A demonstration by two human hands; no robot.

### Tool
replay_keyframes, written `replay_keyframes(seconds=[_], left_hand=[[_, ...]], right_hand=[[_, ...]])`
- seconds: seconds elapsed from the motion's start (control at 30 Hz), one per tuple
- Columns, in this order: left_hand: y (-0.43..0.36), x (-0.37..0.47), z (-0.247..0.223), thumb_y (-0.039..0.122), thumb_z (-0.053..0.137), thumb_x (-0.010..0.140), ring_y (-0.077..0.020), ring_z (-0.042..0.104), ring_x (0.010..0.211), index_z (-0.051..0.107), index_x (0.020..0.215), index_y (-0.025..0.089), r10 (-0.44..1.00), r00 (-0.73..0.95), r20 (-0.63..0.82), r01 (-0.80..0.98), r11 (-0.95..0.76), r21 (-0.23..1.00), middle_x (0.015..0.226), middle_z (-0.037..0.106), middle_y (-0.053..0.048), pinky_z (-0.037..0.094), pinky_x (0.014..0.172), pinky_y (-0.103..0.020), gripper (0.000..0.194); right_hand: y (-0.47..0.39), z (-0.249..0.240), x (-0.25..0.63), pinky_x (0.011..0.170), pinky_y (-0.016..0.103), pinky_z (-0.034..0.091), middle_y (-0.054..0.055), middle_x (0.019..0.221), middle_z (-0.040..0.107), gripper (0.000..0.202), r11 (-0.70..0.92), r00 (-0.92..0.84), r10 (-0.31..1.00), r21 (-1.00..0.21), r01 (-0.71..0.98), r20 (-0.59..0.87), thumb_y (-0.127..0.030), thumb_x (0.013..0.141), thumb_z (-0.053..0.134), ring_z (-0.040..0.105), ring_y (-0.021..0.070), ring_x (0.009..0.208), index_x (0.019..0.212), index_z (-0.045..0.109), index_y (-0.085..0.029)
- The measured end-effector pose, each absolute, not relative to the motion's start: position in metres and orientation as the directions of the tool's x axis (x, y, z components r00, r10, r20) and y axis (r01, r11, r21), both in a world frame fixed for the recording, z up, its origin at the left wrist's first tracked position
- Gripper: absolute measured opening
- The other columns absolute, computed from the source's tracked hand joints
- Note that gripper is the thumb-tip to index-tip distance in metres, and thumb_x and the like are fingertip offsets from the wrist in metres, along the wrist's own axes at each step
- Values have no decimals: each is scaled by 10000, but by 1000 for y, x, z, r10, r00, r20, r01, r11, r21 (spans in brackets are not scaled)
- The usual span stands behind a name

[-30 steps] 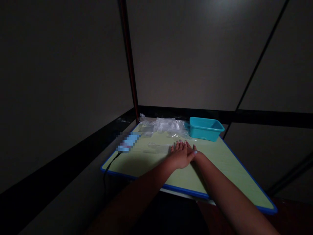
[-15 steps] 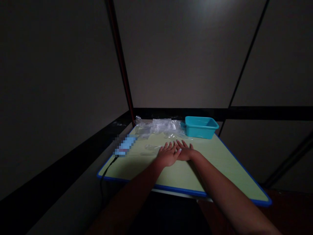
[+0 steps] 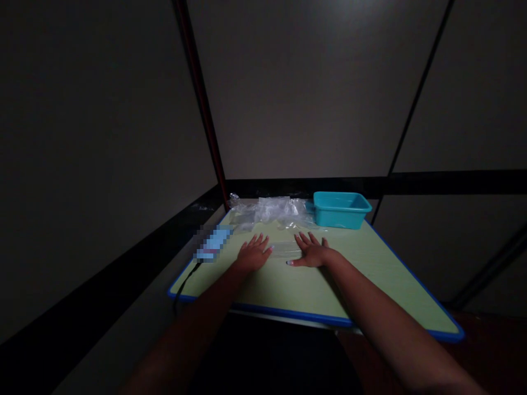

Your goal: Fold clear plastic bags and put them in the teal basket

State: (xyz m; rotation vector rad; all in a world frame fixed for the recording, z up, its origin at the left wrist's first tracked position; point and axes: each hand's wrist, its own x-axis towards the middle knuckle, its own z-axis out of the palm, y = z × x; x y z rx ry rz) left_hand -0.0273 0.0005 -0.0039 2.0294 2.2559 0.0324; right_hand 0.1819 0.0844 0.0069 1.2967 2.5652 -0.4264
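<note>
A clear plastic bag (image 3: 282, 250) lies flat in the middle of the pale yellow-green table (image 3: 395, 285). At its left end rests my left hand (image 3: 253, 255), palm down with the fingers spread. My right hand (image 3: 312, 252) lies flat at the bag's right end, its thumb stretched toward the left. Neither hand grips anything. Parts of the bag are hidden under the hands, and its edges are faint.
Crumpled clear plastic bags (image 3: 274, 211) lie along the table's back edge. A turquoise plastic basin (image 3: 341, 214) stands at the back right. A blurred-out light blue object (image 3: 214, 243) with a black strap (image 3: 186, 280) lies at the left edge. Walls stand behind and to the left.
My hands, which overlapped in the middle, have moved apart. The left hand slid to the left, and the right stayed nearly in place. The clear bag now shows between them.
</note>
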Motion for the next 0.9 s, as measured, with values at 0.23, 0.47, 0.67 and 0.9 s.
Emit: replay_keyframes(seconds=[0.23,0.47,0.67,0.9], left_hand=[[-4,-43,-2,529,144,900,-203,60,1399,107,1456,248,981,-158,-111,983,166,73,1526,58,-28,140,1089,-505,624],[-7,-48,-2,583,142,883,-207,48,1400,105,1458,221,974,-200,-109,975,209,74,1523,34,-82,127,1082,-530,681],[-3,-22,11,558,147,899,-234,71,1399,248,1424,133,978,-199,58,980,200,-6,1509,136,-146,129,1083,-525,683],[10,57,16,577,83,899,-206,61,1400,195,1440,191,985,171,31,961,-174,213,1524,115,-83,149,1100,-474,674]], right_hand=[[85,6,183,998,657,-65,5,1506,-165,1150,565,-584,742,-161,809,-329,-865,587,345,-185,333,1348,1436,-134,-254],[84,8,182,997,659,-67,-2,1501,-171,1158,567,-589,738,-171,806,-329,-867,583,346,-181,324,1352,1437,-130,-247],[84,7,180,994,658,-78,11,1505,-163,1161,561,-587,739,-181,808,-331,-852,583,375,-185,339,1346,1436,-126,-244],[80,13,182,1001,664,-18,-16,1501,-170,990,583,-585,729,-126,803,-356,-721,704,403,-161,314,1357,1436,-111,-296]])
